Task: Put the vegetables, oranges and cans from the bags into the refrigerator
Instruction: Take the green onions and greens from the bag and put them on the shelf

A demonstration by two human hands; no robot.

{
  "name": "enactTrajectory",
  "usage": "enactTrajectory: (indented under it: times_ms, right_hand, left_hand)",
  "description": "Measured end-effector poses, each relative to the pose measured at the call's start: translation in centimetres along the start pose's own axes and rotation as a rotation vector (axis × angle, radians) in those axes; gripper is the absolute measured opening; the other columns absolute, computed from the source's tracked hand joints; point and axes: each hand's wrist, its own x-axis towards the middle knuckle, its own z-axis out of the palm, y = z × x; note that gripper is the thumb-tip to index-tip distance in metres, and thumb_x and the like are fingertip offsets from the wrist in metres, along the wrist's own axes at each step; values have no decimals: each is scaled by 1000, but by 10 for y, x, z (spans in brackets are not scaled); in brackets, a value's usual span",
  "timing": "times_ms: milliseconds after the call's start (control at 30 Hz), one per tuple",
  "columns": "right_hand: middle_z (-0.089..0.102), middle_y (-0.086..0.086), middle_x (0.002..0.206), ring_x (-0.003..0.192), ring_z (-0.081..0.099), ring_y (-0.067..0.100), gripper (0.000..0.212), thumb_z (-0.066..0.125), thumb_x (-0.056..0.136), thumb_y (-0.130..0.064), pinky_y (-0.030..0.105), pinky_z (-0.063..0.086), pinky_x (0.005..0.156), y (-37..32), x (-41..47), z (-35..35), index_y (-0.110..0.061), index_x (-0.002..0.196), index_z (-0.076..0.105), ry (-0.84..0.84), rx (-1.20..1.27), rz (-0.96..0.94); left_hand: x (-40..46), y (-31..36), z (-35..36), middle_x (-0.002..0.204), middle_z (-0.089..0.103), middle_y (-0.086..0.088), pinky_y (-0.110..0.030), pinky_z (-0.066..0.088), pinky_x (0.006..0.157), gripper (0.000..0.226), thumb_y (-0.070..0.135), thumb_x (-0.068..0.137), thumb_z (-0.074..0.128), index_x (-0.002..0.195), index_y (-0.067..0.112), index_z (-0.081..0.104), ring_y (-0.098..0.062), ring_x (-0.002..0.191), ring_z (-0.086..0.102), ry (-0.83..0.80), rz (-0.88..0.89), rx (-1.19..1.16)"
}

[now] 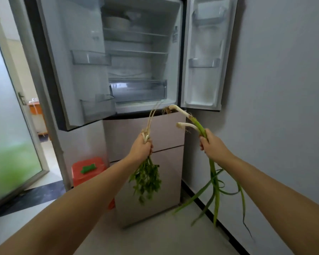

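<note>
My left hand (pixel 141 149) is shut on a bunch of coriander (pixel 147 179), roots up and leaves hanging down. My right hand (pixel 213 144) grips two green onions (pixel 193 119); their white bulbs point up-left and the long green leaves trail toward the floor. Both hands are raised in front of the refrigerator (pixel 136 52), just below its open upper compartment. Both upper doors stand wide open. Inside are glass shelves, a clear drawer (pixel 138 90) at the bottom and a white bowl (pixel 116 22) on the top shelf.
The left door (pixel 66 61) with its bins swings out toward me; the right door (pixel 204 52) lies against the grey wall. An orange stool (pixel 88 172) stands left of the fridge. A frosted glass door (pixel 7 116) is at far left.
</note>
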Motion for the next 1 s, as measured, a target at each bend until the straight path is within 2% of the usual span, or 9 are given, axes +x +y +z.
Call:
enactTrajectory:
  times_ms: [100, 267, 433, 567, 633, 800, 900, 1000]
  right_hand:
    - [54, 6, 80, 73, 52, 20, 15, 34, 101, -20, 28, 44, 62, 23, 74, 13, -12, 100, 47, -26, 17, -51]
    - [55, 3, 82, 75, 54, 17, 12, 35, 101, -19, 21, 44, 62, 54, 210, 21, -18, 98, 47, -103, 30, -123]
    - [55, 6, 84, 76, 53, 18, 15, 35, 101, -18, 26, 46, 65, 54, 350, 21, -13, 105, 49, -137, 13, -226]
    - [56, 4, 83, 75, 55, 20, 14, 35, 101, -21, 34, 50, 71, 46, 442, 56, -17, 101, 49, -179, -20, -317]
    - [55, 6, 84, 74, 53, 19, 14, 34, 101, -18, 33, 48, 68, 39, 488, 76, -15, 101, 48, -201, -14, -366]
    - [58, 11, 89, 79, 56, 28, 12, 36, 100, -13, 38, 47, 72, 13, 603, 112, -12, 102, 48, -156, -121, -500]
    - [55, 9, 88, 80, 53, 24, 8, 38, 98, -10, 32, 40, 71, -5, 670, 122, -15, 97, 45, -128, -213, -564]
    - [56, 9, 92, 83, 52, 26, 12, 40, 96, -8, 32, 38, 71, -23, 728, 122, -11, 103, 50, -66, -284, -588]
  left_hand:
    - [71, -3, 15, 75, 48, -5, -27, 47, 62, 19, 8, 99, 37, 117, 6, 44, -15, 66, 48, 18, 31, -23]
    - [197, -5, 36, 75, 48, -5, -23, 45, 59, 24, 9, 100, 38, 121, 3, 45, -15, 67, 48, 132, 24, -43]
    - [309, 2, 41, 76, 51, -5, -22, 45, 60, 17, 15, 101, 39, 114, 10, 48, -15, 69, 51, 228, 20, -56]
    - [392, -2, 34, 77, 52, -5, -26, 48, 64, 8, 15, 100, 39, 100, 15, 47, -17, 70, 53, 249, 43, -30]
    - [438, -2, 26, 75, 51, -4, -28, 48, 65, 8, 14, 100, 39, 98, 15, 47, -17, 68, 53, 259, 77, -24]
    - [554, 4, 7, 70, 47, -2, -18, 44, 52, 19, 4, 98, 36, 112, 10, 47, -12, 60, 46, 272, 173, -27]
    - [628, 10, -8, 71, 49, -6, -24, 42, 54, 28, 0, 95, 36, 120, 5, 47, -15, 61, 47, 270, 195, 2]
    - [691, 20, -22, 80, 51, -7, -35, 47, 63, 32, -3, 92, 41, 123, 6, 48, -18, 69, 50, 305, 224, 24]
